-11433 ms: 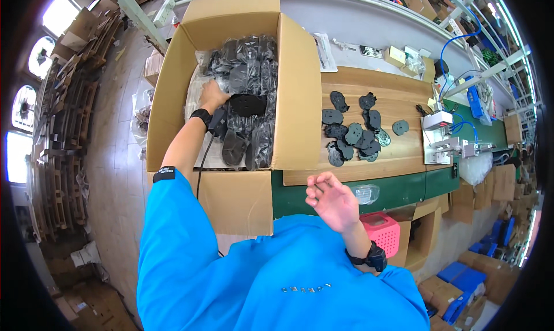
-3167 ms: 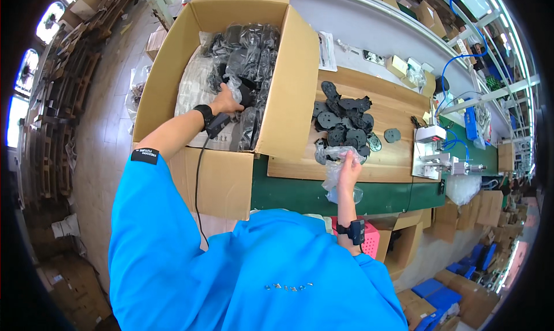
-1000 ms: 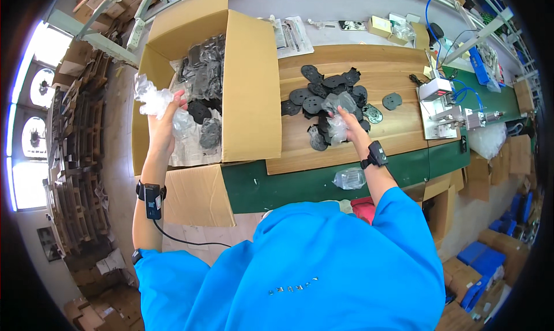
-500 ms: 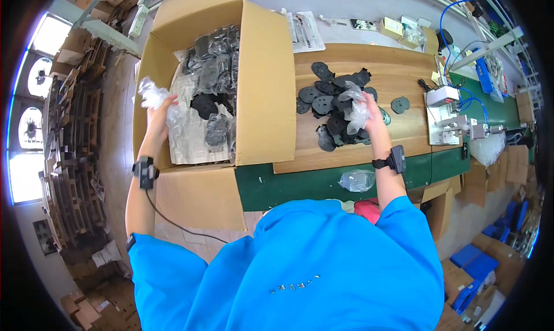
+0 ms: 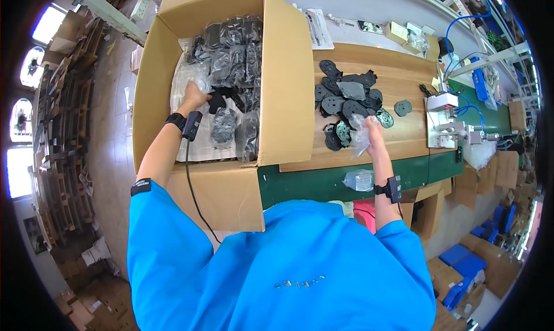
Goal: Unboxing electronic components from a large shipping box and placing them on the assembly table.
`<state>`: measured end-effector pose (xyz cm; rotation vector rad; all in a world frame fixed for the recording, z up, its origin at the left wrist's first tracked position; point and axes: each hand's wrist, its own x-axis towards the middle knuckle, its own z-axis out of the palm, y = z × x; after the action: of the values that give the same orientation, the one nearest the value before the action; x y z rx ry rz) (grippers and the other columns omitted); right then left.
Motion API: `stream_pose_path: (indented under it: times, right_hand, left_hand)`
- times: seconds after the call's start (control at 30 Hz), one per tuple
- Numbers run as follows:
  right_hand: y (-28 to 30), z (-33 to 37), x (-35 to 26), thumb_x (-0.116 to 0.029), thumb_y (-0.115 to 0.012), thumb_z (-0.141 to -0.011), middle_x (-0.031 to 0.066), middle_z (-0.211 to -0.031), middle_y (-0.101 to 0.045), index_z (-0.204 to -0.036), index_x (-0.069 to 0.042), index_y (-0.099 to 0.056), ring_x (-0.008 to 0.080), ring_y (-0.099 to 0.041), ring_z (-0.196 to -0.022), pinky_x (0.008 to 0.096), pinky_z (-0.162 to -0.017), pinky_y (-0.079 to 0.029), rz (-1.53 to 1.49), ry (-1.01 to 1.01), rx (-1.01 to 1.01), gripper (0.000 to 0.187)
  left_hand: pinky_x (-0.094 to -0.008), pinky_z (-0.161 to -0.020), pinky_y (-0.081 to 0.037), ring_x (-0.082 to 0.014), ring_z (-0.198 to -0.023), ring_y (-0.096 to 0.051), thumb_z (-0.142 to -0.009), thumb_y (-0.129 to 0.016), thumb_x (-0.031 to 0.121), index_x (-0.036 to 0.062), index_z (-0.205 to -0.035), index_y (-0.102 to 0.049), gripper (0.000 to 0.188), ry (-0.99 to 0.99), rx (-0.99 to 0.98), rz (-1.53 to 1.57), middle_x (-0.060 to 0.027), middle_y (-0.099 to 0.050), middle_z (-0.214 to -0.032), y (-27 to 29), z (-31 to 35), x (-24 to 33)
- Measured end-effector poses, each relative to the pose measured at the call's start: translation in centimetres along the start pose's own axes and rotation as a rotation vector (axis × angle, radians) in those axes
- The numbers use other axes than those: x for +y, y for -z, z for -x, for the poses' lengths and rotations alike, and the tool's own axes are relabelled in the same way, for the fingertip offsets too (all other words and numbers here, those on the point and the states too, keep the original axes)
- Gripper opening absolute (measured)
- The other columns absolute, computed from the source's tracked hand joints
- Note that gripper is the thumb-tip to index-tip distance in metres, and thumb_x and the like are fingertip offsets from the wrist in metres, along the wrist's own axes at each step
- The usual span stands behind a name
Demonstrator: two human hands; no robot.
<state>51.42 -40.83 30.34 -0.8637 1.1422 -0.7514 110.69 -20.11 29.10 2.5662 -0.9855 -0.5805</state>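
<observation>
Matt brown cardboard box (image 5: 288,71) holds glossy plastic-wrapped black parts (image 5: 231,48); the pale wooden bench top (image 5: 404,135) looks smooth, with matt black pieces (image 5: 340,103).

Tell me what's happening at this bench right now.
A person in a blue top is working between a big open cardboard box and a wooden worktop. The left hand is down inside the box among bagged black parts, touching one. The right hand holds a crumpled clear plastic bag at the edge of a pile of loose black parts on the worktop. Another clear bag lies on the green strip nearer the person.
</observation>
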Motion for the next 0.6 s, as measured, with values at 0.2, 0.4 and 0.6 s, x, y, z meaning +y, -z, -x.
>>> stream_pose_path:
  times: [0.2,0.4,0.6]
  right_hand:
    - [-4.1,6.0,-3.4,-0.011,-0.054,-0.093,0.0056,-0.097,-0.066,-0.113,-0.011,-0.055,0.0156,-0.065,-0.083,0.0316,-0.069,-0.056,-0.088,0.001,-0.049,0.019]
    - [-7.3,9.0,-5.3,-0.009,-0.050,-0.095,0.0053,-0.093,-0.065,-0.111,-0.008,-0.056,0.0123,-0.064,-0.078,0.0272,-0.066,-0.054,-0.067,0.028,-0.160,0.018]
    - [-7.8,12.1,-8.0,-0.005,-0.051,-0.089,0.0046,-0.098,-0.062,-0.111,-0.006,-0.056,0.0109,-0.061,-0.083,0.0243,-0.069,-0.051,-0.023,0.170,-0.258,0.022]
  left_hand:
    - [-0.0518,-0.092,-0.049,-0.0500,-0.105,-0.062,-0.074,-0.080,0.021,-0.0038,-0.117,-0.043,0.062,-0.099,-0.004,-0.077,-0.0347,-0.064,-0.109,1.1,4.4,3.1]
    - [-0.0572,-0.082,-0.050,-0.0516,-0.094,-0.063,-0.081,-0.067,0.011,0.0021,-0.115,-0.041,0.044,-0.217,0.283,-0.220,-0.0354,-0.064,-0.097,8.1,7.5,7.1]
    - [-0.0465,-0.089,-0.051,-0.0424,-0.103,-0.065,-0.079,-0.070,0.013,-0.0021,-0.119,-0.051,0.047,-0.486,0.328,0.071,-0.0269,-0.066,-0.105,12.9,12.7,12.1]
